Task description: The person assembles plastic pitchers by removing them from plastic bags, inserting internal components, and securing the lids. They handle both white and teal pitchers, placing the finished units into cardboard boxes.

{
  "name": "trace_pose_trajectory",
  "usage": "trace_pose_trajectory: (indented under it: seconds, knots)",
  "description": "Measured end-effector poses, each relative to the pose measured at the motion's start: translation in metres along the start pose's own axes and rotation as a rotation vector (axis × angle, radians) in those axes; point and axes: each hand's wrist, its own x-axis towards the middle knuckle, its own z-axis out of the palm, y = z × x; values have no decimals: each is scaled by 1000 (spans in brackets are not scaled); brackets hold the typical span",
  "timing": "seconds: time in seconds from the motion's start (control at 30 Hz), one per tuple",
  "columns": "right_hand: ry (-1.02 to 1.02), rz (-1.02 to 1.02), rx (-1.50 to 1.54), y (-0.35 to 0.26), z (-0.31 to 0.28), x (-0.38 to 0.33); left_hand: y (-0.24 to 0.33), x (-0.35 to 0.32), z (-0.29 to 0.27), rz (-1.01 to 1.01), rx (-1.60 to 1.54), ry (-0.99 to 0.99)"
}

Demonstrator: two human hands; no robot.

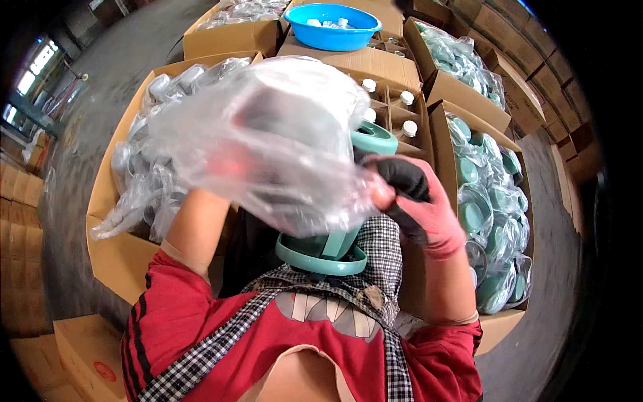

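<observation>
A clear plastic bag [281, 154] is spread in front of me, blurred by motion. My right hand [422, 201], in a pink and black glove with bare fingertips showing, pinches the bag's right edge. My left hand [231, 161] shows only as a reddish smear through the film, so its fingers cannot be made out. Below and behind the bag is a green plastic piece [321, 258] with a wide ring, close to my lap. Another green rounded part [375, 137] pokes out beyond the bag; whether the two are joined is hidden.
A carton [107, 221] of bagged grey parts stands left; a carton [492, 321] of bagged green parts stands right. Ahead, a divided carton [418, 157] holds white-capped bottles. Behind it sits a blue basin [333, 39] with small white pieces. Stacked cartons [516, 33] line the back right.
</observation>
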Motion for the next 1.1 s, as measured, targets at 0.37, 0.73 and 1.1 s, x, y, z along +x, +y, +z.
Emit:
trace_pose_trajectory:
  seconds: [0.37,0.73,1.1]
  knots:
    - [407,37,-1291,70,-168,59,-102,94,16,-168,703,29]
    - [-205,94,-1205,95,-61,-50,-129,-50,-16,-164,577,-239]
    - [-188,-477,-1818,38,-5,-10,-84,-133,-35,271,938,-978]
